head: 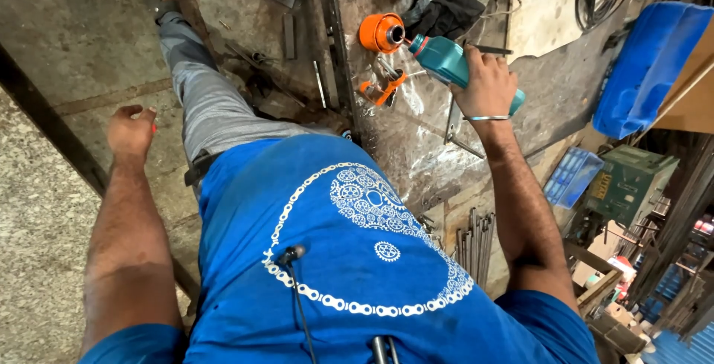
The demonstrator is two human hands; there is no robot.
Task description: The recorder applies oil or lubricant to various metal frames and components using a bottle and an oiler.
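Nearest, the left hand (pixel 131 132) hangs loosely curled with something small and red in it, while farther off the right hand (pixel 487 85) grips a tilted teal bottle (pixel 446 63) on the tabletop (pixel 416 148), its neck in an orange funnel (pixel 379 33), which could tip or overflow.

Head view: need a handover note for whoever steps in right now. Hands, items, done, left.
Right hand: gripping a teal bottle, tipped with its neck at the mouth of an orange funnel on the metal workbench.
Left hand: hanging free over the floor, loosely curled; something small and red shows at the fingers, too small to tell.
Items: an orange tool lies on the bench just below the funnel.
Done: bottle is uncapped and tilted into the funnel.
Left: whether liquid is flowing, or how much remains in the bottle, cannot be seen. Bottle not yet set down or capped.
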